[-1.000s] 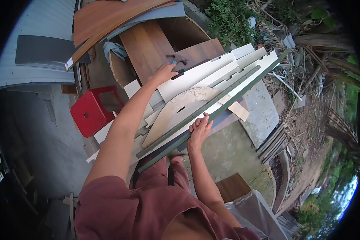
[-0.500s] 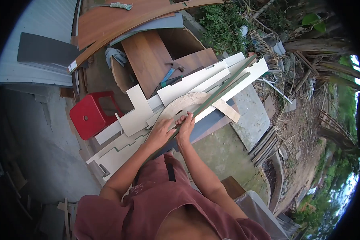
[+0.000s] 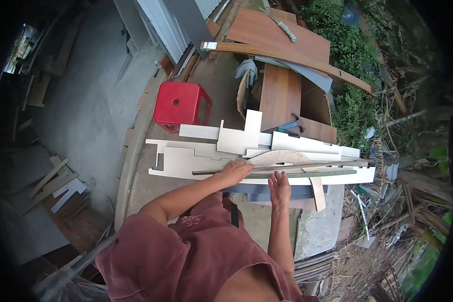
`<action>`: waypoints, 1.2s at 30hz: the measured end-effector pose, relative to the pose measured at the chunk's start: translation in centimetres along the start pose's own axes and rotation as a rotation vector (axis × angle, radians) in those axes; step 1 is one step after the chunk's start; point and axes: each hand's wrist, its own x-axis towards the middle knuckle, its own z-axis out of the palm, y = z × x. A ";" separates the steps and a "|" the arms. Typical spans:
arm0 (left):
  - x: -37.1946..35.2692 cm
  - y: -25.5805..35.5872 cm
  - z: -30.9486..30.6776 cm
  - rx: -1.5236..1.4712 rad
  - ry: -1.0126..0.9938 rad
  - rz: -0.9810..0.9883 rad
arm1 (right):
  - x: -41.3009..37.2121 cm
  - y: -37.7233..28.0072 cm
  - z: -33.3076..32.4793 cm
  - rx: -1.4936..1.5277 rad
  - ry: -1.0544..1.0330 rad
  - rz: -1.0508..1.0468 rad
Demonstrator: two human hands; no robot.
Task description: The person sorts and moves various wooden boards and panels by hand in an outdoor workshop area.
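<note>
My left hand (image 3: 235, 172) is closed around a long, thin dark strip (image 3: 206, 172), which reaches from left of my wrist to the far right end of the boards. My right hand (image 3: 279, 189) is palm up with its fingers stretched out, their tips at the edge of a green-edged strip (image 3: 327, 173). Both strips lie across a pile of white cut boards (image 3: 178, 158). Behind the strips is a pale board with a curved edge (image 3: 279, 157). A short light wood piece (image 3: 317, 194) juts out toward me, right of my right hand.
A red plastic stool (image 3: 178, 103) stands behind the pile on the left. A hammer (image 3: 293, 123) rests on brown panels (image 3: 279, 95) beyond the boards. Offcuts (image 3: 60, 186) lie on the floor at left; plants and debris (image 3: 367, 211) line the right side.
My view has turned, so the boards now run nearly level. My hands have moved apart; the right one has loosened from the strip, and the strip has swung down along the boards.
</note>
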 end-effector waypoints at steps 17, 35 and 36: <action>-9.4 -0.5 -0.1 -0.124 0.381 -0.202 | -8.6 7.1 -8.5 -0.268 -0.321 0.114; -49.5 -11.2 27.0 -0.975 0.543 -1.555 | -12.1 13.0 0.1 -0.684 -0.716 0.145; -50.8 -11.2 28.4 -0.937 0.456 -1.521 | -12.5 14.0 0.6 -0.705 -0.750 0.155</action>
